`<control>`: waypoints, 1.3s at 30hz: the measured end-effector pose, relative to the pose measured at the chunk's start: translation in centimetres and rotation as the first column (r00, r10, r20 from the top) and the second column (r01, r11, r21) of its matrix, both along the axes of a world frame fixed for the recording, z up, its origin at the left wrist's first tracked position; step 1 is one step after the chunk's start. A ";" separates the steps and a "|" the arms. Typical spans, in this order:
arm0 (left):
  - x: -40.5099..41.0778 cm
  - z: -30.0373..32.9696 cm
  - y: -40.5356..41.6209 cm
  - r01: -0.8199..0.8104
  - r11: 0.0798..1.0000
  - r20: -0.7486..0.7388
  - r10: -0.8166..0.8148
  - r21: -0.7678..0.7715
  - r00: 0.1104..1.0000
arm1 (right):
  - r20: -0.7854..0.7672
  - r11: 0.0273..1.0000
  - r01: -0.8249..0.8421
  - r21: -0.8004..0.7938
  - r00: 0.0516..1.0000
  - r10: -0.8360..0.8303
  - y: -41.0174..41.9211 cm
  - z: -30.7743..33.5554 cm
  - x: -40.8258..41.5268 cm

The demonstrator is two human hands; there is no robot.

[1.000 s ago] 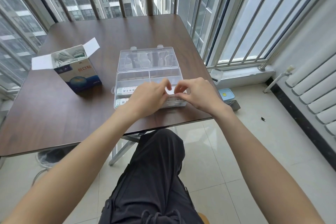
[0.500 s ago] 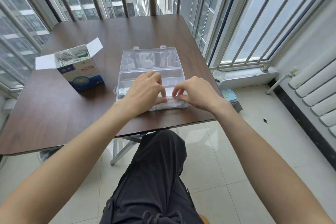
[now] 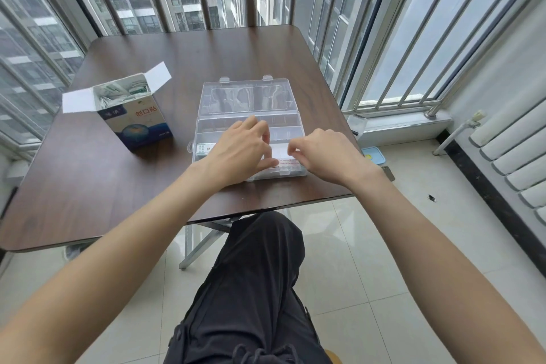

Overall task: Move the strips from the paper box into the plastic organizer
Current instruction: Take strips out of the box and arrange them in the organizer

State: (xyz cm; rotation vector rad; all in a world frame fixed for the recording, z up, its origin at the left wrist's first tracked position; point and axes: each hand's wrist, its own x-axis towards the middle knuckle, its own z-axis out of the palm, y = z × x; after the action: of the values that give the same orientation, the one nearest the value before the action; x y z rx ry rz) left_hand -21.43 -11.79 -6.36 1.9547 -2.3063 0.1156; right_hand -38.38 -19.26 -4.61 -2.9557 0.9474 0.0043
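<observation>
Strips (image 3: 122, 91) show first at far left: a packed bundle standing in the one paper box (image 3: 134, 117), too tight for me to count. That box stands upright on the brown table (image 3: 74, 186), both top flaps open, well apart from the organizer.

Next right, one clear plastic organizer (image 3: 248, 115) lies open, its lid folded flat toward the windows. At its left edge I read one strip (image 3: 204, 148) lying flat in a compartment, partly under my wrist. More strips (image 3: 288, 163) with red print lie in the front row; count unclear, my hands cover most of it.

Left hand (image 3: 240, 146) rests over the middle of the tray, fingers fairly straight and spread, thumb reaching toward the red-printed strips. I cannot tell whether it has hold of anything.

Between the hands one white strip (image 3: 279, 151) shows. Right hand (image 3: 325, 154) has fingers curled, fingertips at that strip's right end in what looks like a pinch.

What blocks my view: both hands over the near compartments, and the clear dividers blur the rest.

Further right, off the table: a window ledge, one small blue lidded tub (image 3: 373, 154) on the tile floor, a white radiator (image 3: 514, 156) against the wall. Dark trousers (image 3: 254, 289) fill the lower centre.
</observation>
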 end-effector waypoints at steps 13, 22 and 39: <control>1.1 0.1 -0.6 0.083 0.996 0.011 -0.083 0.044 0.996 | -0.117 0.996 0.073 -0.043 0.990 -0.078 0.8 1.1 1.6; 1.4 -0.3 0.1 0.089 0.996 -0.030 -0.088 0.021 0.996 | -0.137 0.990 0.134 -0.041 0.981 -0.138 2.3 0.5 1.9; 1.8 -1.4 1.4 0.069 0.984 -0.120 -0.089 -0.163 0.989 | 0.113 0.911 0.383 0.155 0.909 -0.401 2.5 0.3 1.6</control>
State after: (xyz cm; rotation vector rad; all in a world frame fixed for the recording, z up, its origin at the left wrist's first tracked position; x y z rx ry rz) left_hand -19.60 -10.40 -7.76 1.7402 -2.2167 0.1574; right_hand -36.81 -16.71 -4.30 -2.5558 1.4397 -0.1499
